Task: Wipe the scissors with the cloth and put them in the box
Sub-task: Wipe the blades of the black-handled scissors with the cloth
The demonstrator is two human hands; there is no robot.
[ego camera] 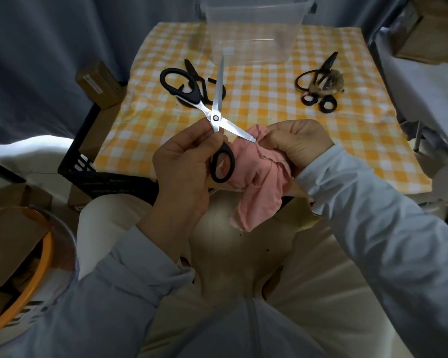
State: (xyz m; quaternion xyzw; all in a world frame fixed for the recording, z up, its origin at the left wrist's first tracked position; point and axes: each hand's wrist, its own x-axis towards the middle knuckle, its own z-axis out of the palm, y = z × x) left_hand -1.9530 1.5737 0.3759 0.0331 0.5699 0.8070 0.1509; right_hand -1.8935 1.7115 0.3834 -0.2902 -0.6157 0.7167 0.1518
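Left hand (184,161) grips open-bladed scissors (215,117) at centre frame; right hand (298,140) clenches pink cloth (259,182) round one blade tip. Clear box (254,29) stands top centre, only checked tablecloth (269,104) showing through its walls.

Dim room here, the corners falling off into shadow. A dark grey-blue curtain (49,47) hangs across the back, and in front of it a yellow-and-white checked tablecloth (347,140) lies spread out, a little rumpled. Just left of the tablecloth there's a black crate (93,174), with a cardboard box (98,83) beyond it and more boxes (21,195) nearer. Bottom left, an orange-rimmed tub (40,275). On the right, pale furniture (424,94), kind unclear.
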